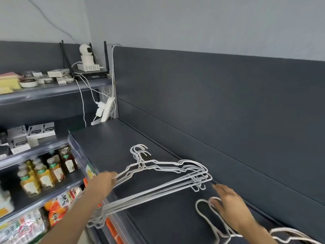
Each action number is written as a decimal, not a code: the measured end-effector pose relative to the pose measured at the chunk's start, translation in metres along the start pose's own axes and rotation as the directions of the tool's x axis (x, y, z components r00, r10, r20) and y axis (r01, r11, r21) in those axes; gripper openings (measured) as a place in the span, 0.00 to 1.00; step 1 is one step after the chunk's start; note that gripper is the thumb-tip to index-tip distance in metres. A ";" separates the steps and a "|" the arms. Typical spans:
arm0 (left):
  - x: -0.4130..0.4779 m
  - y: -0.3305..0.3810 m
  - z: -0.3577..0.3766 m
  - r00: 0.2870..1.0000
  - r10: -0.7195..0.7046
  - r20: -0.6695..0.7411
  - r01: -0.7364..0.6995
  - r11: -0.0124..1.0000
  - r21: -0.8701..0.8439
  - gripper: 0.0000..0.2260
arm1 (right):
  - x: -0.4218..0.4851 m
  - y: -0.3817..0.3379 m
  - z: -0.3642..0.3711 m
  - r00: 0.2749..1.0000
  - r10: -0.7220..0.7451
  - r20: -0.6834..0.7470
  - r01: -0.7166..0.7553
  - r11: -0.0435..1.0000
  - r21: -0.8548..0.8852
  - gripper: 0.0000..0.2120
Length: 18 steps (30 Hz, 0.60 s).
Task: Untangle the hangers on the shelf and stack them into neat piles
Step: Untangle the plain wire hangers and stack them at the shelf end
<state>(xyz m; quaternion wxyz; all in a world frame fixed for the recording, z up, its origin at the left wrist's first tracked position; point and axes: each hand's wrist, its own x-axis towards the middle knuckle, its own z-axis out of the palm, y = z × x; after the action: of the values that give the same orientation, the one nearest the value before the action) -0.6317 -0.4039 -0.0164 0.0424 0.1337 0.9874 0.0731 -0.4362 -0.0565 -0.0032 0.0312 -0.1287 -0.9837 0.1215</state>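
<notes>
A pile of several white wire hangers (168, 175) lies on the dark grey shelf (109, 138), hooks pointing to the back left, one end sticking out over the shelf's front edge. My left hand (103, 182) grips the sloping arms of this pile near the necks. To the right lies a second group of white hangers (204, 211), its hooks turned toward the pile. My right hand (228, 206) rests on these hooks with its fingers stretched out; the hand and forearm cover part of this group.
The shelf's grey back panel (228, 111) rises along the right. At the far left corner a white power strip (107, 110) with plugs and cables hangs. Left of the shelf stand bottles of juice (44, 175), boxes (40, 131) and snack packets (22, 228) on neighbouring shelves.
</notes>
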 end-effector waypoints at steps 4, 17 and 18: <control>0.000 0.002 0.005 0.998 0.022 -0.064 -0.012 0.988 0.152 0.10 | -0.006 0.005 0.009 1.000 0.019 0.017 -0.019 1.000 -0.003 0.25; -0.025 0.077 0.001 0.968 0.205 -0.147 -0.187 0.974 0.126 0.18 | -0.027 -0.002 0.005 1.000 0.028 -0.003 -0.028 1.000 -0.013 0.24; -0.030 0.090 0.001 0.959 0.241 -0.146 -0.225 0.967 0.116 0.18 | -0.031 0.000 0.002 0.999 0.035 -0.004 -0.035 0.999 -0.014 0.25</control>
<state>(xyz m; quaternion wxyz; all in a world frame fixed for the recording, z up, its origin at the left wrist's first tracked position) -0.5799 -0.3261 -0.0018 -0.0522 0.2449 0.9673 0.0394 -0.4064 -0.0653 -0.0064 0.0301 -0.1464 -0.9821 0.1148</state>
